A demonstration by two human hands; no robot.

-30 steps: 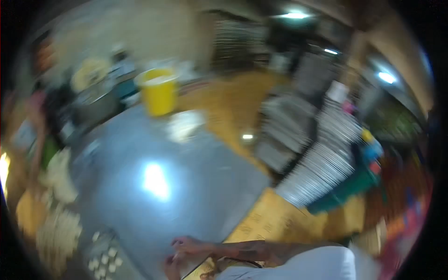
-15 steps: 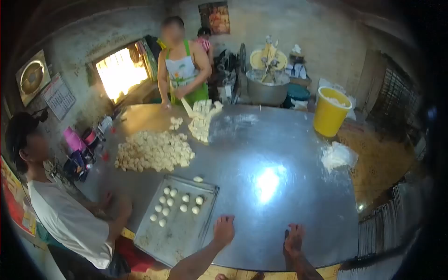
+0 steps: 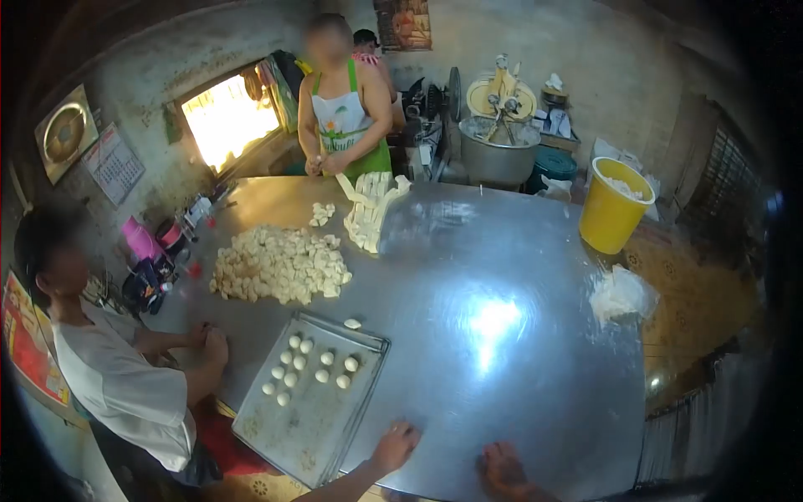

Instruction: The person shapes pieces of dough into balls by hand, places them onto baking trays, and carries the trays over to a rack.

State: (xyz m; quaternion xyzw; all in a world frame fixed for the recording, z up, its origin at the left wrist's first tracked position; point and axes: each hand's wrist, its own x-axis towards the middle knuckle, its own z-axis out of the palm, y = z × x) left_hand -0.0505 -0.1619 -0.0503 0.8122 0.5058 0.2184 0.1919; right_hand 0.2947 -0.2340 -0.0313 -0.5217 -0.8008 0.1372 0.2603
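At the near side of the metal table (image 3: pixel 435 335), my left hand (image 3: pixel 396 446) rests low over the surface, fingers curled in. My right hand (image 3: pixel 503 465) lies to its right, also curled and slightly blurred. Whatever may be under or inside either hand is hidden. Left of my left hand is a metal baking tray (image 3: pixel 288 435), holding several round dough balls (image 3: pixel 299 362) in its upper half. One more piece of dough (image 3: pixel 352 324) sits by the tray's top right corner.
Cut dough pieces (image 3: pixel 280 263) form a wide pile beyond the tray; dough strips (image 3: pixel 368 213) lie behind. A person in an apron (image 3: pixel 345 117) stands across; another person (image 3: pixel 125 385) stands at left. Flour (image 3: pixel 619 294) and a yellow bucket (image 3: pixel 615 209) are at right.
Both my hands have come down and nearer to the table's front edge. The aproned person's hands have come together, as have those of the person at left. The view has shifted slightly.
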